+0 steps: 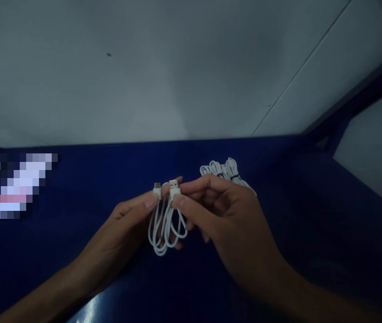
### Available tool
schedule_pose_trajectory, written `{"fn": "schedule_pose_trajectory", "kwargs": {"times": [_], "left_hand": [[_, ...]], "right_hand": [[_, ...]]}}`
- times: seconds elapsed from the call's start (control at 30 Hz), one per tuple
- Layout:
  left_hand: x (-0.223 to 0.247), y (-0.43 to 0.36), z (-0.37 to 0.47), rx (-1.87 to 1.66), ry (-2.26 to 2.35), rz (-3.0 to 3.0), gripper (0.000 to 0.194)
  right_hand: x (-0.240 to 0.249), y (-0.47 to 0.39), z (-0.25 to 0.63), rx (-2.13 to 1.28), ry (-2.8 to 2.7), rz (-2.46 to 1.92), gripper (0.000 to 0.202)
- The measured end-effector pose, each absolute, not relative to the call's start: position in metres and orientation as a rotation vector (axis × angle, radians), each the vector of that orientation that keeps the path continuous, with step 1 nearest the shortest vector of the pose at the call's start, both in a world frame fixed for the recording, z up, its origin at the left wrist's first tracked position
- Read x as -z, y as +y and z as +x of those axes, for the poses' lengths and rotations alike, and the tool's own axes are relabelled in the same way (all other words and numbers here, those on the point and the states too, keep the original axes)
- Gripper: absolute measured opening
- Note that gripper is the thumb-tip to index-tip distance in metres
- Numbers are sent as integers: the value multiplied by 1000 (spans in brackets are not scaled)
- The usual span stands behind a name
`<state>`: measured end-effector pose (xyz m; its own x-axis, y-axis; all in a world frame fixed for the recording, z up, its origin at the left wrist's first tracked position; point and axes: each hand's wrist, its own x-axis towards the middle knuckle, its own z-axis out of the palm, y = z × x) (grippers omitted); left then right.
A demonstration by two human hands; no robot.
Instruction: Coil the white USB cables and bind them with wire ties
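Cable (166, 229) hangs in loops above the tabletop (110, 175); your left hand (116, 226) and right hand (234, 215) each pinch a plug (157, 193), fingers (197, 185) closed. You have it coiled, no tie visible; bundles (232, 167) beyond already wear dark ties (235, 176).

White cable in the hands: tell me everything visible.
White cable: smooth, plastic-looking, gathered in loose loops hanging below its two plugs. The plugs sit side by side, metal tips toward the picture's top: a smaller plug pinched by the left hand, a wider USB-A plug by the right hand. The hands partly hide it; a blue surface lies behind.
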<state>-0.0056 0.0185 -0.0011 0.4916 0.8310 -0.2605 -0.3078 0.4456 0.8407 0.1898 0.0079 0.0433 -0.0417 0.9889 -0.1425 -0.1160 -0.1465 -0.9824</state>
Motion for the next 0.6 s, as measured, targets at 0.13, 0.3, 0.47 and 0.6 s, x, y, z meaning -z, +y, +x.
{"fn": "schedule_pose_trajectory", "kwargs": {"times": [0.13,0.3,0.47,0.6], "left_hand": [[0,19,-4,-797,754,819,43],[0,18,-4,-808,742,824,44],[-1,18,-5,-788,781,850,46],[-1,17,-4,-799,781,838,44]], "right_hand": [[-42,8,189,-1397,-1061,-1207,7],[-44,7,190,-1382,-1084,-1232,9],[-45,6,190,-1393,-1082,-1224,9],[-44,7,190,-1412,-1056,-1203,6]]}}
